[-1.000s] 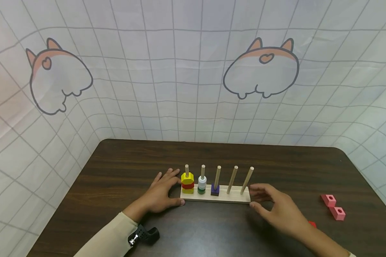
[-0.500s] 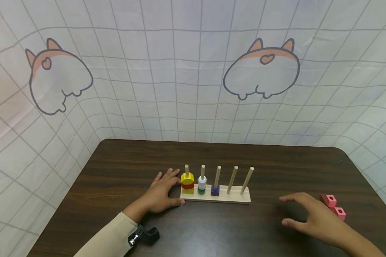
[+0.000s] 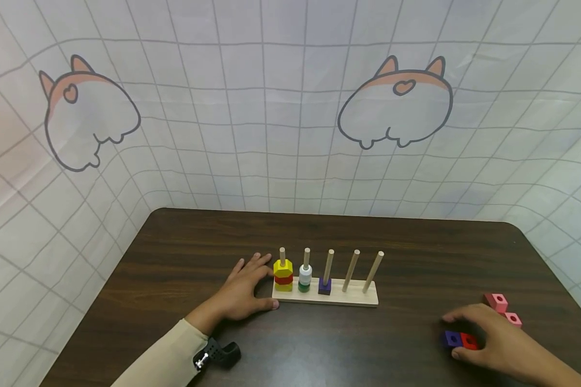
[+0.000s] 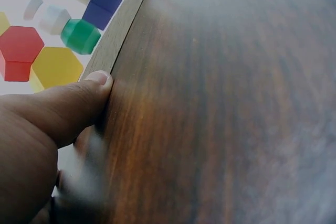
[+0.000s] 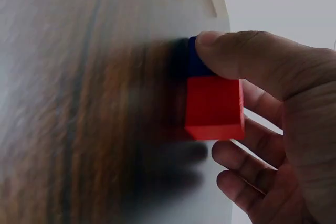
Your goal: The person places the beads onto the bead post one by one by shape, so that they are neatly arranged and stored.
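A wooden stacking rack with several upright pegs stands mid-table. Its left peg carries yellow and red hexagonal blocks; then come a white bead over a green bead, and a purple square block. My left hand lies with fingers spread at the rack's left end, thumb at the front corner. On the right, my right hand arches over a blue block and an adjoining red block. Its thumb overlaps the blue block in the right wrist view; the index finger shows apart from it in the head view.
Two pink blocks with holes lie just beyond the right hand. A black wrist strap is on the left wrist. Past the dark wooden table hangs a white gridded curtain with cartoon prints.
My right hand has left the rack's right end and moved right and nearer, to the blue and red blocks, which its arm had largely hidden. The left hand stays at the rack.
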`<state>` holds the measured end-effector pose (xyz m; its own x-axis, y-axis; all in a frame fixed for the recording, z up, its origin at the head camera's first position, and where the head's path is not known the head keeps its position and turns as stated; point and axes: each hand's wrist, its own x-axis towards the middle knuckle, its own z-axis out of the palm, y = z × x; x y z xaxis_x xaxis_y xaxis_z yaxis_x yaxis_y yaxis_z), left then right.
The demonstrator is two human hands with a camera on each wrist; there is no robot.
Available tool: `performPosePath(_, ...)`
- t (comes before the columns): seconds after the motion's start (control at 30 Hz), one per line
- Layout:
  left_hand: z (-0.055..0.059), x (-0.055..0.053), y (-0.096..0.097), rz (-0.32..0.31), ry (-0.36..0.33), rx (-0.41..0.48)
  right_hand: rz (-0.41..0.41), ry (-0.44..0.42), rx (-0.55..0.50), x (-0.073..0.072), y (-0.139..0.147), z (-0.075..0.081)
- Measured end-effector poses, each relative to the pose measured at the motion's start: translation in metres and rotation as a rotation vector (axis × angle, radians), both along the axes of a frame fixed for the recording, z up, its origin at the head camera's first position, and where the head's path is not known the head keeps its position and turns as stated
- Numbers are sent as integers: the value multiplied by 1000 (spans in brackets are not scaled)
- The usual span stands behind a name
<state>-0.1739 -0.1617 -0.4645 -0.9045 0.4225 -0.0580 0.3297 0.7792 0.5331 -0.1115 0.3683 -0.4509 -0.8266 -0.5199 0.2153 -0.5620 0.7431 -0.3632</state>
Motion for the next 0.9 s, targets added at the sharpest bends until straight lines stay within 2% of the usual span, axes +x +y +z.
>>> performPosePath(0.17, 0, 0, 0, 0, -4, -3, 41, 49, -76, 0, 5, -9)
performPosePath(0.3, 1, 0, 0, 0, -4, -2, 33, 66, -101, 0, 2, -10)
performPosePath(0.5, 2, 1, 1, 4, -12, -4, -97, 18, -57, 1, -8, -2)
performPosePath(0.67, 2, 0, 1, 3, -12, -7, -195, -42, -73, -3, -19, 6)
performPosePath(0.8, 3, 1, 1, 1, -12, -4, -239, -65, -90, -7, -28, 13)
performPosePath(0.9, 4, 1, 1, 3, -16, -2, -249, -49, -111, -10, -36, 17)
